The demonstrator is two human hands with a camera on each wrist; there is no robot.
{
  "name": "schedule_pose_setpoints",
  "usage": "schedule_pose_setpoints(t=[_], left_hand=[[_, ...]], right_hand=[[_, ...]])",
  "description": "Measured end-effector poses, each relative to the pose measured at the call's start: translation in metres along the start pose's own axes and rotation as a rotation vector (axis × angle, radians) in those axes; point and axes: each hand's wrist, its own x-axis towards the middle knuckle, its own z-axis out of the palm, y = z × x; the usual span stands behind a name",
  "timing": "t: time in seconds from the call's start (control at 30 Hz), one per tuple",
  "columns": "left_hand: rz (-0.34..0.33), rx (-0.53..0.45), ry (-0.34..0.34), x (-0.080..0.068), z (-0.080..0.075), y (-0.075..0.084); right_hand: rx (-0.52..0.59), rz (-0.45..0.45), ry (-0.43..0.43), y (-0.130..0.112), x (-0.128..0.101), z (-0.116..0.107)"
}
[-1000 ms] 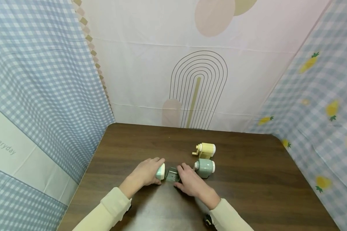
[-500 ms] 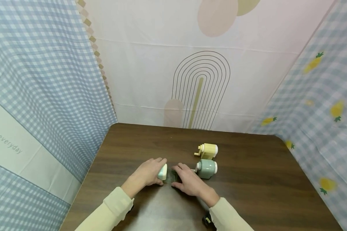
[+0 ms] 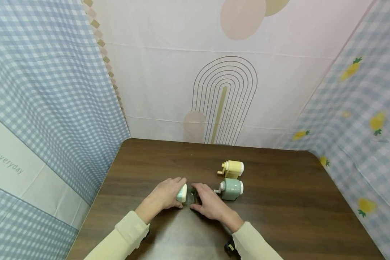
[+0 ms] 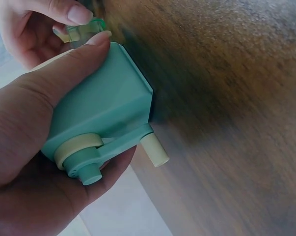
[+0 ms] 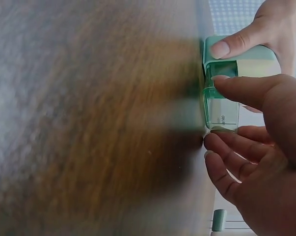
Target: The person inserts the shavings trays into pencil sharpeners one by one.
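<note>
My left hand (image 3: pixel 164 195) grips a mint-green crank pencil sharpener (image 4: pixel 106 93) with a cream face, low over the table. Its crank handle (image 4: pixel 155 151) points away from the right hand in the left wrist view. Between thumb and fingers, my right hand (image 3: pixel 211 204) pinches a clear green shavings drawer (image 5: pixel 224 110). One end of that drawer sits within the lower part of the sharpener's face; the other end sticks out toward my right palm. In the head view the right fingers partly hide it.
Right of my right hand stands a grey-green crank sharpener (image 3: pixel 231 189), its handle close to the knuckles. A yellow crank sharpener (image 3: pixel 234 169) stands just behind it. Fabric curtains (image 3: pixel 156 90) border the brown table (image 3: pixel 279 202) at the back and sides.
My right hand has moved left with the shavings drawer, closing the gap to the mint-green sharpener. The drawer now reaches into it. My left hand has stayed nearly still.
</note>
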Motion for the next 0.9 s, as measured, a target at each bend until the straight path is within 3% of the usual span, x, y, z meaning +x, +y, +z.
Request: schedule_pose_setpoints(t=[0.2, 0.5, 0.9], left_hand=[[0.001, -0.010, 0.007, 0.000, 0.000, 0.000], [0.017, -0.004, 0.028, 0.000, 0.000, 0.000], [0.003, 0.006, -0.001, 0.000, 0.001, 0.000]], right_hand=[[0.059, 0.027, 0.013, 0.002, 0.000, 0.001], [0.092, -0.008, 0.057, 0.006, 0.002, 0.007], [0.122, -0.010, 0.055, 0.000, 0.007, 0.011]])
